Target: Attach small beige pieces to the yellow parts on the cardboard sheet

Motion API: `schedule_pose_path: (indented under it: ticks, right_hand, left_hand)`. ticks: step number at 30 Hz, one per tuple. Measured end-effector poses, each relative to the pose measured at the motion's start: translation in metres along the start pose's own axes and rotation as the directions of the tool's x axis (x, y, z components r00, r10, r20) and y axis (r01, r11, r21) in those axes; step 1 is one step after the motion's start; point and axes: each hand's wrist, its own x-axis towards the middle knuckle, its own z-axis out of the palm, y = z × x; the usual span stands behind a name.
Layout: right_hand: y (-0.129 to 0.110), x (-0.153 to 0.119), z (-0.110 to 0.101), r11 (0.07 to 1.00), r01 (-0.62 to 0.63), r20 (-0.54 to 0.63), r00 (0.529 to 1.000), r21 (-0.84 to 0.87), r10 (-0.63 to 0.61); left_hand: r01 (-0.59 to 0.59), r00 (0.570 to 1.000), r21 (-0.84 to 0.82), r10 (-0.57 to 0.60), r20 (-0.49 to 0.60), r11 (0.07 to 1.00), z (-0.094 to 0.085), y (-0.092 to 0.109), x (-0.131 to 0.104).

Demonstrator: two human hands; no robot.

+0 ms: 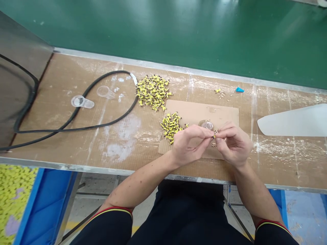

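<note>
Over a flat piece of cardboard, my two hands meet fingertip to fingertip. My left hand pinches a tiny yellow figurine with a dark end. Pressed close against it are the thumb and forefinger of my right hand, also pinched; whatever they grip is mostly hidden. Just beyond the fingers stands a small clear round dish. Tiny pale parts lie under the fingertips, partly covered by my right hand. Beside my left hand is a pile of yellow figurines on the cardboard's left side.
A larger heap of yellow figurines lies farther back, next to a looped black cable. Two clear plastic scoops rest at left. A blue cone-shaped cap and a white panel are at right. A blue bin stands below left.
</note>
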Motion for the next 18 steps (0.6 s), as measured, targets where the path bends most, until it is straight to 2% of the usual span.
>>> schedule_pose_path:
  ticks: [5,7,10,13,16,18]
  right_hand:
    - [0.002,-0.002,-0.001,0.987,-0.07,-0.034,0.997,0.144,0.076]
    - [0.004,-0.002,-0.002,0.988,-0.067,-0.043,0.996,0.141,0.074]
    - [0.006,-0.002,-0.007,0.996,-0.03,-0.043,0.998,0.084,0.034]
    - [0.009,0.0,-0.016,0.999,0.038,-0.026,0.999,-0.002,-0.038]
    - [0.012,0.001,-0.023,0.992,0.11,-0.049,0.992,-0.063,-0.113]
    - [0.014,0.002,-0.026,0.985,0.147,-0.065,0.986,-0.094,-0.153]
  left_hand:
    - [0.234,0.968,-0.15,-0.245,-0.062,0.961,-0.004,0.001,0.005]
    - [0.276,0.952,-0.17,-0.293,-0.084,0.946,-0.008,-0.001,0.01]
    - [0.31,0.938,-0.106,-0.322,-0.128,0.945,-0.019,-0.009,0.019]
    - [0.334,0.922,0.019,-0.323,-0.212,0.942,-0.043,-0.025,0.03]
    - [0.375,0.896,0.206,-0.297,-0.331,0.904,-0.082,-0.05,0.041]
    - [0.438,0.857,0.311,-0.288,-0.428,0.843,-0.109,-0.067,0.046]
